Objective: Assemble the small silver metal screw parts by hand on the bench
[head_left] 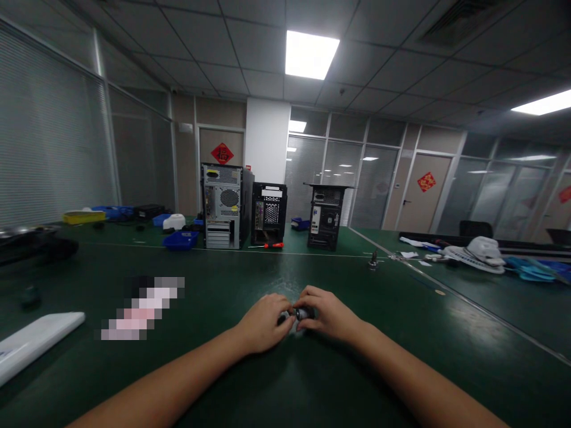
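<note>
Right hand point(329, 313) around small part point(304, 313)

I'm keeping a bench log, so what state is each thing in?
Left hand: fingers curled, grip partly hidden
Right hand: closed on small metallic part
Small metallic part: held, partly covered
Left tower: upright
Middle tower: upright
Right tower: upright
Red screwdriver: lying down
Ceiling light: lit
Right-hand door: shut
</note>
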The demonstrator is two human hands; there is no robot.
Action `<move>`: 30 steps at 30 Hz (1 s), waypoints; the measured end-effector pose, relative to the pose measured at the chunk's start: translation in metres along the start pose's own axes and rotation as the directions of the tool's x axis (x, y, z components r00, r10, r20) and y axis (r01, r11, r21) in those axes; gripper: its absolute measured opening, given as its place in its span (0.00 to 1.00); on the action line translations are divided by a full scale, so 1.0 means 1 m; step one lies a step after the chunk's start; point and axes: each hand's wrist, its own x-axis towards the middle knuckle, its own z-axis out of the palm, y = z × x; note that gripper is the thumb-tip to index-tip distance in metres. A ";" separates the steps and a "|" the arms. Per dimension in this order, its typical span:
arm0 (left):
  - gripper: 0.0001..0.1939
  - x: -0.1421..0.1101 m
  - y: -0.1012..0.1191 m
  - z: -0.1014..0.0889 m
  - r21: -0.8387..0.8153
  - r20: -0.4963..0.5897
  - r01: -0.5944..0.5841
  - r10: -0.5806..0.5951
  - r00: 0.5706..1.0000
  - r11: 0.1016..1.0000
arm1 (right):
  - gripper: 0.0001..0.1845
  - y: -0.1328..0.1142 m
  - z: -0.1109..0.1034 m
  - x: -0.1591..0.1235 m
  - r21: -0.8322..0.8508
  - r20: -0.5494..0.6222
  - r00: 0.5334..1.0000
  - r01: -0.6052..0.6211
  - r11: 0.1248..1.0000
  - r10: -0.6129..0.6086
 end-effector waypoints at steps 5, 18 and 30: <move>0.11 0.001 -0.004 0.002 0.009 -0.003 -0.007 0.007 1.000 1.000 | 0.20 0.006 0.002 -0.001 -0.032 0.053 0.999 0.009 0.999 -0.007; 0.13 0.003 -0.007 0.004 0.000 -0.008 -0.018 0.018 1.000 1.000 | 0.26 -0.010 0.004 -0.005 0.064 -0.008 0.996 -0.083 0.995 0.083; 0.18 0.002 -0.006 0.002 -0.002 0.037 -0.083 0.083 0.996 0.997 | 0.12 -0.028 0.009 0.003 -0.146 0.038 0.999 0.032 0.989 -0.027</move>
